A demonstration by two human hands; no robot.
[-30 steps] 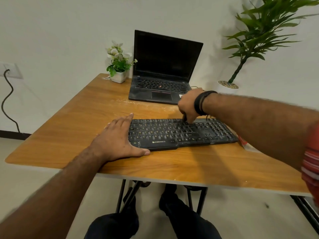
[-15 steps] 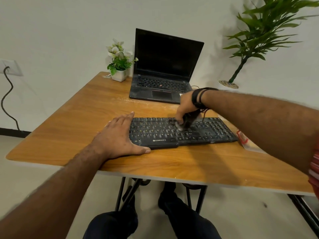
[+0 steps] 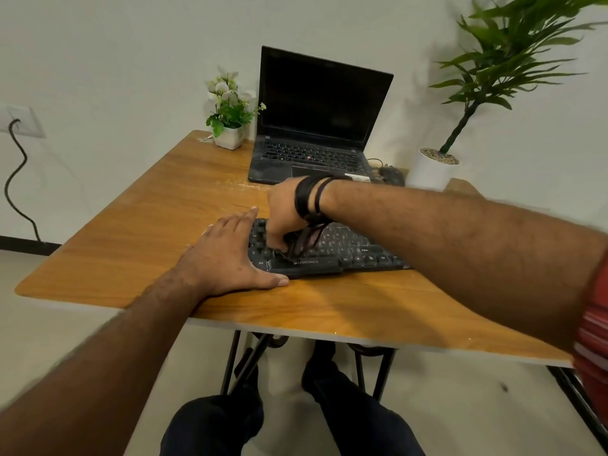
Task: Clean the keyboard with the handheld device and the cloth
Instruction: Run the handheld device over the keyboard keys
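On the keyboard (image 3: pixel 345 255) — left hand (image 3: pixel 230 258) flat, spread; right hand (image 3: pixel 284 215) grips the handheld device (image 3: pixel 296 246).

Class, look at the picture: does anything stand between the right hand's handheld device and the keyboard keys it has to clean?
Nothing visible does. The right hand holds the handheld device down on the keyboard near its left end; the left hand lies flat beside that end, clear of the keys under the device.

Open black laptop (image 3: pixel 316 133), screen dark, at the far edge of the wooden table (image 3: pixel 138 218); small white-potted flowers (image 3: pixel 228 110) just left of it. Tall green plant (image 3: pixel 487 77) in a white pot at right. Black cable (image 3: pixel 16 179) hangs from a wall socket (image 3: pixel 19 120).
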